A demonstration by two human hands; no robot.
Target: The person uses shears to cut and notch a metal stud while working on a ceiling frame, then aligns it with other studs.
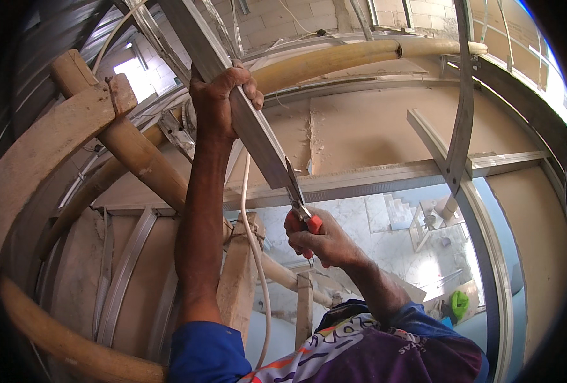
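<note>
Head view: the left hand (218, 99) is wrapped around a long gray metal strip (259, 139), and the right hand (322, 239) is curled around the red handles of a pair of snips (304, 212). A few things could go wrong. The strip's edge looks thin and may be sharp, so if it twisted or slid, it could cut the bare left fingers. If the left grip got loose, the strip could swing and pull the snips crooked. If the right fingers let go, the snips could drop through the big gap to the floor (353, 223) far below them. A white cord (268, 313) hangs near the right fingers, on their left side, and an elbow could catch on it.

The strip goes right through the left hand, with the thumb and fingers bent around it. One part sticks up past those fingers, and the other slants down toward the right hand. Its low end is just above the right fingers, beside the snips' blades. I cannot tell how hard the right fingers squeeze.
</note>
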